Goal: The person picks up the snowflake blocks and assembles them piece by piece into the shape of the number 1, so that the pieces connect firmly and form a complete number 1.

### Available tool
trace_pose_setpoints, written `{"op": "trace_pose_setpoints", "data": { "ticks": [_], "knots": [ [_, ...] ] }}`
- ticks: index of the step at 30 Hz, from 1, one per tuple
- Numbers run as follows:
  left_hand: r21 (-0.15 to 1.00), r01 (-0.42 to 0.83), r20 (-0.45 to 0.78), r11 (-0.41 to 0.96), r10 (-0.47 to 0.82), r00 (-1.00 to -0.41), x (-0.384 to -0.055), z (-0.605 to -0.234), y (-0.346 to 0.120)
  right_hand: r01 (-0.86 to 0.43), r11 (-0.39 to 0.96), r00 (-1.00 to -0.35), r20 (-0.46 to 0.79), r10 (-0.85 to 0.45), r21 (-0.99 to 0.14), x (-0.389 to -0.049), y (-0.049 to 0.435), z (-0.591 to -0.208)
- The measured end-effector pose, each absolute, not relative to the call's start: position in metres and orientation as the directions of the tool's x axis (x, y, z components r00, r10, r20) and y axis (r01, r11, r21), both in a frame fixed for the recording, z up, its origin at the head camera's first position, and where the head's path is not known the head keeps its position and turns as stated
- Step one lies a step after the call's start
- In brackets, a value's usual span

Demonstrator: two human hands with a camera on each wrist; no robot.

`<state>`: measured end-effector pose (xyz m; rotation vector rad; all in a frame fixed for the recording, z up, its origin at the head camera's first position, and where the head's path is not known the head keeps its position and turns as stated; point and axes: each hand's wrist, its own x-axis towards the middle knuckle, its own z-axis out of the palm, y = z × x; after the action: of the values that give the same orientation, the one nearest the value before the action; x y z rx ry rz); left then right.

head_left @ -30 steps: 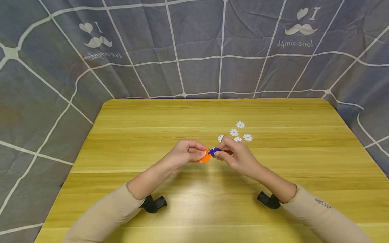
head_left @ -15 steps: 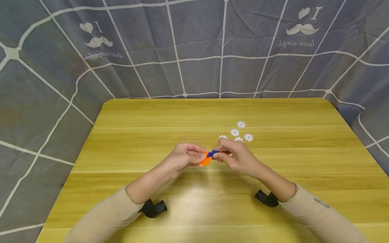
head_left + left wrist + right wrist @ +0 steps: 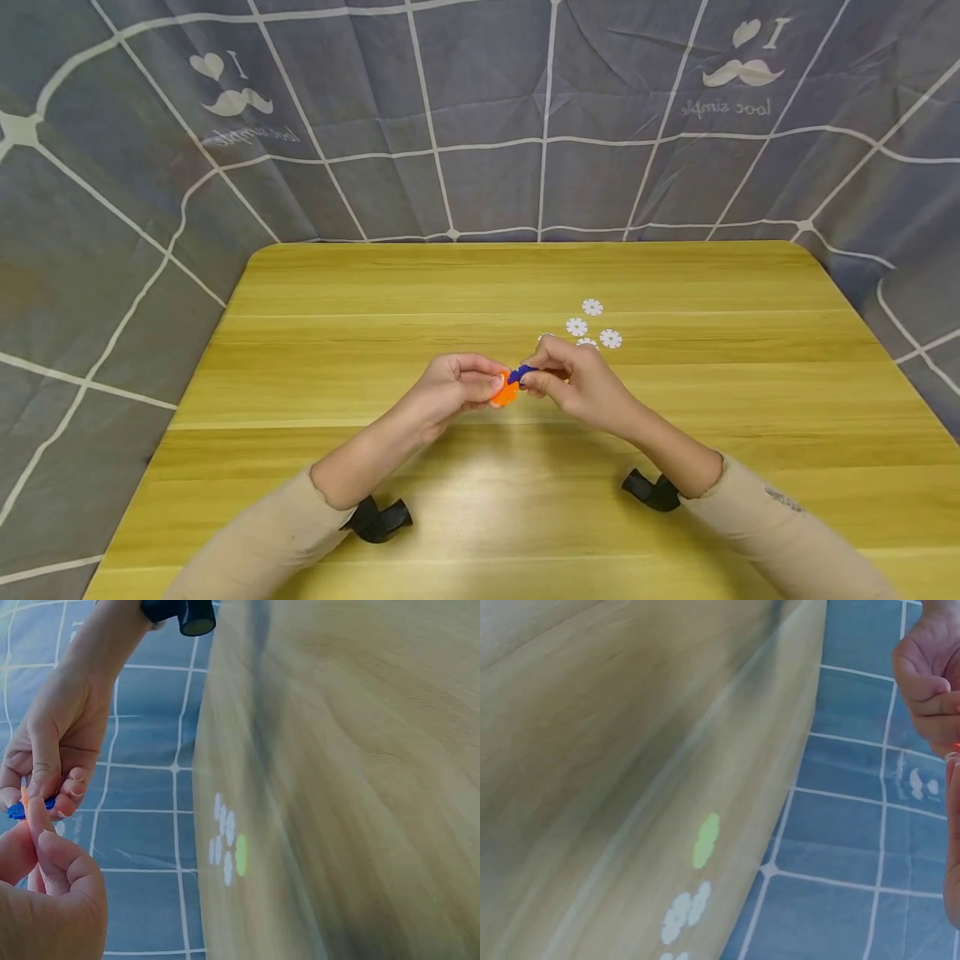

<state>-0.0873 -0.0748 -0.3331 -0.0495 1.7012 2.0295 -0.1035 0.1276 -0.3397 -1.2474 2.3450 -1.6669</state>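
Over the middle of the table, my left hand (image 3: 452, 386) pinches an orange notched disc (image 3: 505, 394) between thumb and fingers. My right hand (image 3: 583, 385) pinches a dark blue notched disc (image 3: 518, 375), whose edge meets the orange one at its upper right. In the left wrist view the blue disc (image 3: 16, 811) lies crosswise to the orange disc (image 3: 25, 801), seen edge-on. Whether their notches are fully interlocked, I cannot tell. Fingers cover much of both discs. The right wrist view catches the hands only at its right border.
Several white notched discs (image 3: 592, 307) lie beyond my right hand, partly hidden by it in the head view. A green disc (image 3: 241, 855) lies beside them. Black wrist mounts (image 3: 378, 521) hang below both forearms. A grey patterned cloth (image 3: 487, 108) stands behind the table.
The blue disc has shifted slightly left and turned flatter, overlapping the orange disc's edge more. Both hands stay close together and keep their holds.
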Motion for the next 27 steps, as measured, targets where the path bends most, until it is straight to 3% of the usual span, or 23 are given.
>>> {"op": "trace_pose_setpoints", "data": {
  "ticks": [10, 27],
  "knots": [
    [0.911, -0.398, -0.339, -0.106, 0.356, -0.871, -0.087, -0.345, -0.076, -0.493, 0.112, -0.727, 0.338, -0.598, -0.863, -0.107, 0.130, -0.349],
    [0.900, -0.423, -0.351, -0.101, 0.406, -0.844, -0.085, -0.350, -0.077, -0.478, 0.175, -0.754, 0.300, -0.584, -0.860, -0.112, 0.135, -0.351]
  ]
}}
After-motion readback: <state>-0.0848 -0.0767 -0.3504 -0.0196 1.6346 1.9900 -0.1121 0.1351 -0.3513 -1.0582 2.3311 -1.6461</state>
